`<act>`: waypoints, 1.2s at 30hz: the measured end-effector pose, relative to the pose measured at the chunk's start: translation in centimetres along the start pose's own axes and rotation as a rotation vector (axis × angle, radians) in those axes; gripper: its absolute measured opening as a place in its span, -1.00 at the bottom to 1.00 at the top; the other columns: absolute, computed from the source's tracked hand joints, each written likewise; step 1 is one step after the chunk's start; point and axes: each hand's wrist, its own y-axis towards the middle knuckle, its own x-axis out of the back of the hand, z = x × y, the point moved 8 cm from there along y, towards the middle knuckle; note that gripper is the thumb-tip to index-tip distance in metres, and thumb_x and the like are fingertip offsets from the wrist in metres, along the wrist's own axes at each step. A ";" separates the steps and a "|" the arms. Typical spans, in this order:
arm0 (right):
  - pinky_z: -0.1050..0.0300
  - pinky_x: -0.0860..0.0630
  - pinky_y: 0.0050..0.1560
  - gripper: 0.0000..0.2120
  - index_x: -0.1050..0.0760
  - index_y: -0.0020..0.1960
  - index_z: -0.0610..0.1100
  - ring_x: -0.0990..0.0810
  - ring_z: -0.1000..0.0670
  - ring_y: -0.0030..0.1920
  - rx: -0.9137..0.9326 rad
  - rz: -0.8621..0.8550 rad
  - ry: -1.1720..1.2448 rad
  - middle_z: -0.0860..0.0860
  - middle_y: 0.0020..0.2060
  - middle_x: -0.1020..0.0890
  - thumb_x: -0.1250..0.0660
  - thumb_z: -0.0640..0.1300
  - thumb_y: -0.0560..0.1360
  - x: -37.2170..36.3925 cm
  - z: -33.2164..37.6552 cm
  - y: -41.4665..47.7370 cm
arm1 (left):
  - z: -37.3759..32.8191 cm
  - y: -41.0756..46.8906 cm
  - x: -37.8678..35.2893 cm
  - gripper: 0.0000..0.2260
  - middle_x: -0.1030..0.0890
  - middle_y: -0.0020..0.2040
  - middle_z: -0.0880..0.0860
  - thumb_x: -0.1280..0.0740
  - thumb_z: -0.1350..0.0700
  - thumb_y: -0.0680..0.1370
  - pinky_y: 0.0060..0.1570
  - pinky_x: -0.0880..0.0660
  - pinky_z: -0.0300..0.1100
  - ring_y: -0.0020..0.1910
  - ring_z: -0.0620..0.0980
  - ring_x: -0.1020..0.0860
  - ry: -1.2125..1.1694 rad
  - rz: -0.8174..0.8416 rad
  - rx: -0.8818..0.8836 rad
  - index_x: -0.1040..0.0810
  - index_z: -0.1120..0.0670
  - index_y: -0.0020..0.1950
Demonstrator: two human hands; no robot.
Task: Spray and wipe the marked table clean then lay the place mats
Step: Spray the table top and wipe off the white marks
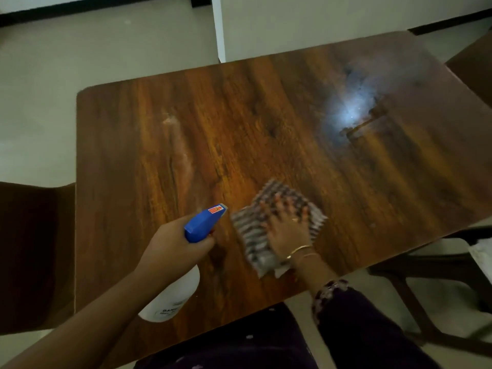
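Note:
A brown wooden table [239,123] fills the view. My left hand [173,246] grips a spray bottle [205,222] with a blue head and a white body, held over the table's near left part with the nozzle pointing away from me. A pale smear [178,145] runs along the wood beyond the nozzle. My right hand [287,227] lies flat with fingers spread on a grey striped cloth [255,235], pressing it onto the table near the front edge. The cloth looks blurred. No place mats are in view.
A dark chair [32,249] stands at the table's left side, and another chair [436,270] with a wooden frame at the right. A light reflection [348,113] glares on the far right of the tabletop. A white wall corner [218,27] rises behind the table.

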 end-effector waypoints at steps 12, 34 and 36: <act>-0.15 -0.12 0.44 -0.38 -0.46 0.31 -0.27 -0.44 -0.25 0.32 0.042 -0.030 0.123 -0.23 0.29 -0.49 -0.04 0.07 0.41 -0.1 -5.7 -3.9 | -6.1 3.0 -8.2 -0.85 -0.43 -0.46 0.06 -0.39 0.16 0.44 -0.39 -0.34 -0.19 -0.48 -0.06 -0.37 0.051 0.051 0.013 -0.50 0.23 -0.21; -0.28 -0.23 0.38 -0.50 -0.42 0.34 0.12 -0.39 -0.09 0.38 0.321 0.092 0.023 0.04 0.36 -0.45 0.01 0.16 0.47 2.4 -17.5 -4.6 | -22.7 8.2 -22.9 -0.83 -0.41 -0.48 -0.03 -0.40 0.19 0.42 -0.39 -0.33 -0.24 -0.52 -0.17 -0.35 0.011 -0.014 -0.024 -0.45 0.15 -0.32; -0.25 0.02 0.42 -0.41 -0.29 0.44 0.05 -0.23 -0.10 0.47 0.311 0.101 0.061 0.00 0.45 -0.33 0.09 0.15 0.46 3.7 -21.3 -3.1 | -22.7 8.7 -22.5 -0.84 -0.42 -0.48 -0.01 -0.39 0.19 0.42 -0.41 -0.33 -0.24 -0.54 -0.17 -0.36 -0.001 -0.024 -0.015 -0.46 0.20 -0.29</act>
